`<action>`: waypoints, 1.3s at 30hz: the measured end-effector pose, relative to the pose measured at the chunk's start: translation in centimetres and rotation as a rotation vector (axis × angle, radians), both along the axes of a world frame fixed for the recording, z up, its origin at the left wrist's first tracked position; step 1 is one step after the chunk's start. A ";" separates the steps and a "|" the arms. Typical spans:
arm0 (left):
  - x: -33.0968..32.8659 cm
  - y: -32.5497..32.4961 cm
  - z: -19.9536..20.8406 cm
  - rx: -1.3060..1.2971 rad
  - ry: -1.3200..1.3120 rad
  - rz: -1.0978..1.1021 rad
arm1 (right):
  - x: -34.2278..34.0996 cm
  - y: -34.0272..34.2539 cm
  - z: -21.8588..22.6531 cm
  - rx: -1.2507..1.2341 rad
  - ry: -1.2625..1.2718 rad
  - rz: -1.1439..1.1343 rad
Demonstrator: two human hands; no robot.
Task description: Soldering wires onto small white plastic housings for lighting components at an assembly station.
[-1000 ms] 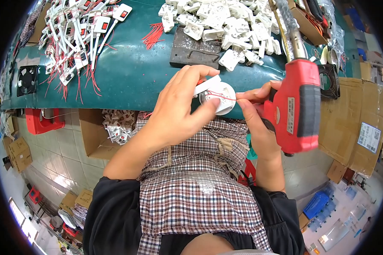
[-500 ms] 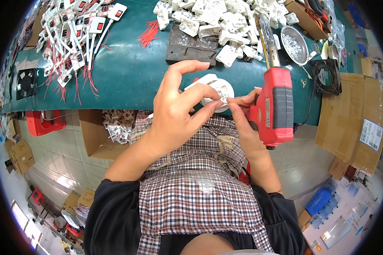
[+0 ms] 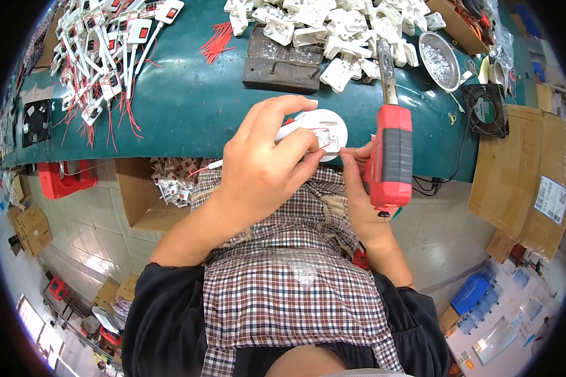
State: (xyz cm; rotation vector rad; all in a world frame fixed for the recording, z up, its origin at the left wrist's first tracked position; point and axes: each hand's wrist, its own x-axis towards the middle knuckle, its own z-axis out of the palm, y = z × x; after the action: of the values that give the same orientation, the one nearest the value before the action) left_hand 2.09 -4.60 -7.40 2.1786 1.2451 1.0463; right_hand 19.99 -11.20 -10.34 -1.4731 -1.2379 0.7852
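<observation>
A white round plastic base is held just above the table's near edge, with a small white switch housing on it. My left hand arches over its left side, thumb and forefinger pinched at the housing on what looks like a thin red wire. From under that hand a white cable sticks out, ending in red wires. My right hand grips the base's right edge between thumb and fingers. In front of that hand is a red and black pistol-shaped tool with a long metal shaft; it hides several fingers.
A dark metal block with a handle lies beyond my hands. White plastic parts are heaped behind it, a metal dish to their right. Wired switches pile up at left. A small fan stands at right.
The red and black tool has shifted left and its handle has turned. The round base has turned, showing more of the housing. The cable end now sticks out further beside my left hand.
</observation>
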 end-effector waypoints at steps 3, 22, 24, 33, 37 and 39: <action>0.0 0.1 0.0 0.023 -0.006 -0.023 | 0.6 -0.8 1.0 -0.020 0.054 0.021; 0.2 -0.2 -0.3 0.053 -0.017 -0.012 | 8.6 -10.7 9.4 -0.412 -0.396 0.156; 0.2 -0.2 -0.2 0.049 -0.009 -0.014 | 8.8 -10.9 9.0 -0.416 -0.304 0.154; 0.3 -0.3 -0.6 0.061 -0.030 0.007 | 8.0 -9.3 9.3 -0.485 -0.252 0.218; 0.3 -0.3 -0.5 0.062 -0.028 0.004 | 7.7 -7.8 9.5 -0.390 -0.340 0.283; 0.3 -0.4 -0.6 0.059 -0.033 0.009 | 7.6 -7.5 9.5 -0.336 -0.398 0.347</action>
State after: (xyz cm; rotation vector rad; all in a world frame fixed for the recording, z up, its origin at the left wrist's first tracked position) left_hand 2.35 -4.97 -7.98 2.1922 1.2256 1.1310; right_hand 27.59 -18.70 -0.87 -1.7683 -1.7607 0.9968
